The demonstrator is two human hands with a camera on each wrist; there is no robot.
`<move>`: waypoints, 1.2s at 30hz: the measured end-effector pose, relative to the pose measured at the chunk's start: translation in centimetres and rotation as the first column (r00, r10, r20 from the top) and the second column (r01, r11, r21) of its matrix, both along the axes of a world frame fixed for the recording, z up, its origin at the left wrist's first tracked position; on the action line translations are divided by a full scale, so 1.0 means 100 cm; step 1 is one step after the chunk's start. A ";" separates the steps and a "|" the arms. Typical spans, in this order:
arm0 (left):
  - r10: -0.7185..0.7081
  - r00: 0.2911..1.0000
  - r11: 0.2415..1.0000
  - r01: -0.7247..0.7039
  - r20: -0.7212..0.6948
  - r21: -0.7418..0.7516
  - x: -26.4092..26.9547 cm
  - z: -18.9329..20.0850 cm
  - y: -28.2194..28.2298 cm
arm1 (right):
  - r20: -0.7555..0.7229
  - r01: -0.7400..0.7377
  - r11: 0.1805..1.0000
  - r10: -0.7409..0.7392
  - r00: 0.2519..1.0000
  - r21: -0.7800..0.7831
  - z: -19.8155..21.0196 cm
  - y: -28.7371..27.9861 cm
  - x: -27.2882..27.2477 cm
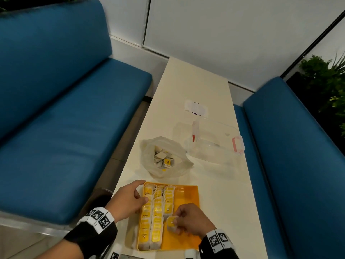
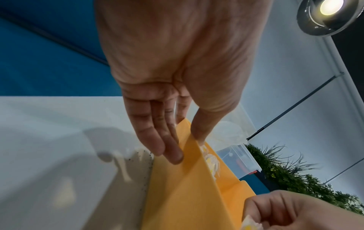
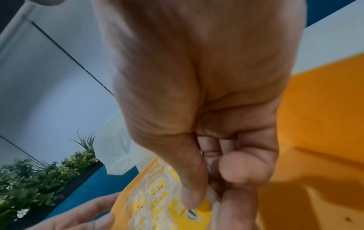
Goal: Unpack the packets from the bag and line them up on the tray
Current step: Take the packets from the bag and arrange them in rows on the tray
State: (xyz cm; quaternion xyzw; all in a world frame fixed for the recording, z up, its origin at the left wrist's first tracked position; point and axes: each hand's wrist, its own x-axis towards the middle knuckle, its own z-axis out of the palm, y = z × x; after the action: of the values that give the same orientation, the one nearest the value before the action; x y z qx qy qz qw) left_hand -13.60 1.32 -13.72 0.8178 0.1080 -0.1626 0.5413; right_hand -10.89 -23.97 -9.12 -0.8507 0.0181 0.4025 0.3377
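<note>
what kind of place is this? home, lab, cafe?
Probably a cafe or canteen booth, not a home: blue padded benches flank a narrow white table against a panelled wall, with planter greenery behind one seat. Can't be sure; no signage shows.

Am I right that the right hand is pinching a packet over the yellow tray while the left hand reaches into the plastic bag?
Not quite: in the head view the left hand rests on the yellow tray's left edge, not in the plastic bag. The right hand does pinch a packet.
</note>
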 end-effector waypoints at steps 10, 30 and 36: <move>-0.004 1.000 1.000 0.003 -0.022 -0.027 0.000 0.000 -0.002 | 0.013 0.148 0.988 -0.148 0.989 0.036 -0.028 0.011 0.003; -0.129 0.946 0.942 0.022 0.298 0.335 0.059 0.093 0.000 | 0.546 0.367 0.924 -0.363 0.755 0.107 0.057 0.019 0.052; -0.374 0.914 0.848 0.269 0.156 0.457 0.116 0.088 -0.021 | 0.568 0.315 0.943 -0.321 0.758 0.111 0.045 0.045 0.091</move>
State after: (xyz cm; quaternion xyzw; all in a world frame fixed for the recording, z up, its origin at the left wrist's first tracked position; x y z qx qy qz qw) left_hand -1.97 -0.80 -4.90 0.9359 -0.0647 -0.1243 0.3231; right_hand -1.81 -19.49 -4.63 -0.9152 0.0568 0.0619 0.3942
